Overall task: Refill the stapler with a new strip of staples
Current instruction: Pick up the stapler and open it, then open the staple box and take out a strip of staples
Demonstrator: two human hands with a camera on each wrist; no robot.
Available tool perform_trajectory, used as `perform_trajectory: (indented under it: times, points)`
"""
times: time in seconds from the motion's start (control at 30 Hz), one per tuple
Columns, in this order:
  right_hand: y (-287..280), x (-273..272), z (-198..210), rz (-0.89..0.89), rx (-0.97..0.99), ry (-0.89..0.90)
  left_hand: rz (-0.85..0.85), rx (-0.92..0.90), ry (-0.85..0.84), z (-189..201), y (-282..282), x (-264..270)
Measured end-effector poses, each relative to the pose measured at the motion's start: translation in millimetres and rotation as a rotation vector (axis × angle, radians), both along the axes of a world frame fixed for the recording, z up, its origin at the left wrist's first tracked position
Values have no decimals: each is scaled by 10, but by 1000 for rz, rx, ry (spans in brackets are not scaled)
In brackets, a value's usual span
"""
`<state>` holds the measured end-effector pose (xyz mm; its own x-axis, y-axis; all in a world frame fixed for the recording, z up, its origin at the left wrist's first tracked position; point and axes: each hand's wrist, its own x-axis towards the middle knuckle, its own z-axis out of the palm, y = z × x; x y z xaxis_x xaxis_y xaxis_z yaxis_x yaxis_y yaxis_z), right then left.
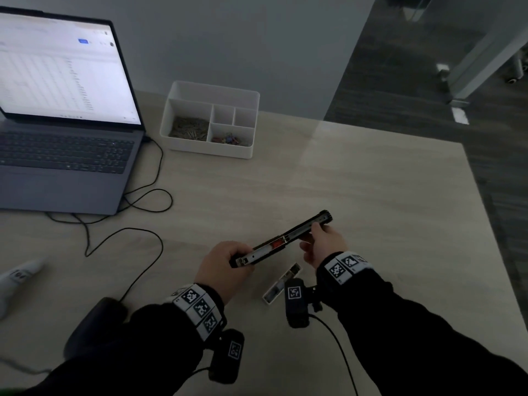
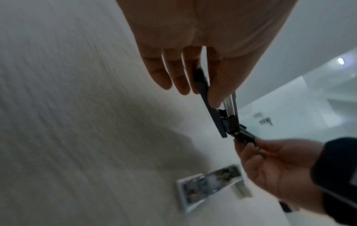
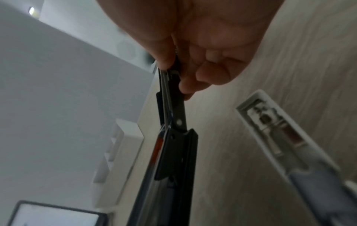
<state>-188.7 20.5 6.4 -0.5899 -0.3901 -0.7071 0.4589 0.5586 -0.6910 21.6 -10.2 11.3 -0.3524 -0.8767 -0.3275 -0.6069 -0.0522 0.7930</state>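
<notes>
The black stapler (image 1: 281, 238), swung open into one long line, is held above the table (image 1: 371, 195) by both hands: the near end is gripped by the curled fingers of the left hand (image 1: 223, 267), the far arm is pinched by the right hand (image 1: 324, 244). A red part shows in its metal channel. A white staple box (image 1: 281, 282) lies on the pale wood-grain surface just below. Farther back, a white divided organizer (image 1: 210, 120), an open laptop (image 1: 63, 110) and black cables (image 1: 137, 212) are seen; grey wall and dark floor lie beyond.
</notes>
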Motion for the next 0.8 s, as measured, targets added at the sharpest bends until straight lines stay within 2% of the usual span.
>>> perform_trajectory:
  times: [0.1, 0.2, 0.37, 0.6, 0.8]
  points:
    - [-71, -14, -79, 189, 82, 129, -138, -99, -208, -117, -42, 24]
    - [-141, -37, -130, 308, 165, 252, -198, -108, -297, -228, -47, 31]
    - [-237, -51, -131, 344, 169, 240, -247, -55, -361, -299, -38, 46]
    - [-194, -145, -56, 461, 148, 323, -274, -37, -390, -334, -55, 49]
    - [102, -588, 80, 453, 122, 674, -324, -55, -361, -359, -88, 74]
